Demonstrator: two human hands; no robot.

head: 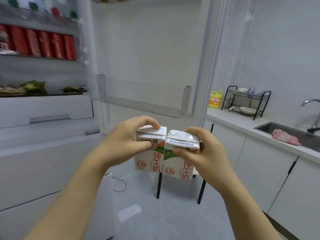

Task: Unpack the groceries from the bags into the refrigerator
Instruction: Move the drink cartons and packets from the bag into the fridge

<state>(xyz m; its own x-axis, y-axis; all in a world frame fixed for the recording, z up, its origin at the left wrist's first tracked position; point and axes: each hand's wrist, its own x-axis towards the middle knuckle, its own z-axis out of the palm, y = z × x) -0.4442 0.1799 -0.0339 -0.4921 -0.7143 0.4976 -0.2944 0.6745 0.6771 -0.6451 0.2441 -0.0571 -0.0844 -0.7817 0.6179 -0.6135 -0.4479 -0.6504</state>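
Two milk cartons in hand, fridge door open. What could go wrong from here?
1. The left hand and right hand grip the left milk carton and right milk carton near their tops only, nothing beneath; one could slip.
2. The cartons touch side by side; lowering both together into the door bin might catch its front wall.

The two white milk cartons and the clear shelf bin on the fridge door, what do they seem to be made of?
The left white milk carton and the right white milk carton look like coated paperboard: sharp folded edges, flat printed faces, a slight sheen. The clear door bin looks like rigid plastic: see-through, with glossy moulded edges.
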